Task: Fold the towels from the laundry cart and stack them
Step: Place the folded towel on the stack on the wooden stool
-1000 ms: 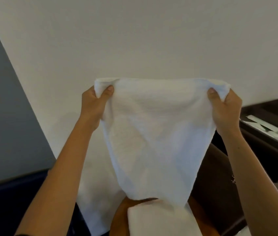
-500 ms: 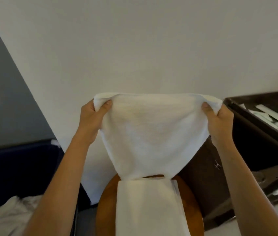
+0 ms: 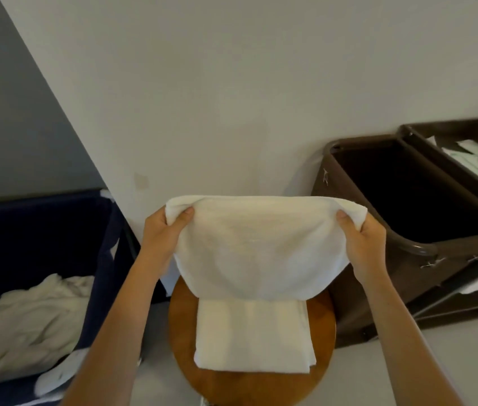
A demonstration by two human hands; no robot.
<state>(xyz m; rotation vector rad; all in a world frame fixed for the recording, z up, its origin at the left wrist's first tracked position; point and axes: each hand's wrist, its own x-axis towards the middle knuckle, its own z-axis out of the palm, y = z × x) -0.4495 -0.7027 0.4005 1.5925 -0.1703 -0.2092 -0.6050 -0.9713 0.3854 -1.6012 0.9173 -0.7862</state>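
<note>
I hold a white towel stretched between both hands in front of me. My left hand pinches its upper left corner and my right hand pinches its upper right corner. The towel's lower part sags onto a stack of folded white towels, which lies on a round wooden stool. A dark blue laundry cart stands at the left with crumpled white linen inside.
A brown bin with a dark hollow stands right of the stool against the white wall. Behind it a second brown tray holds white packets. Pale floor shows around the stool.
Both hands have come down with the towel, whose lower part has settled onto the folded stack. The view has tilted down, bringing the cart, stool and bin into sight.
</note>
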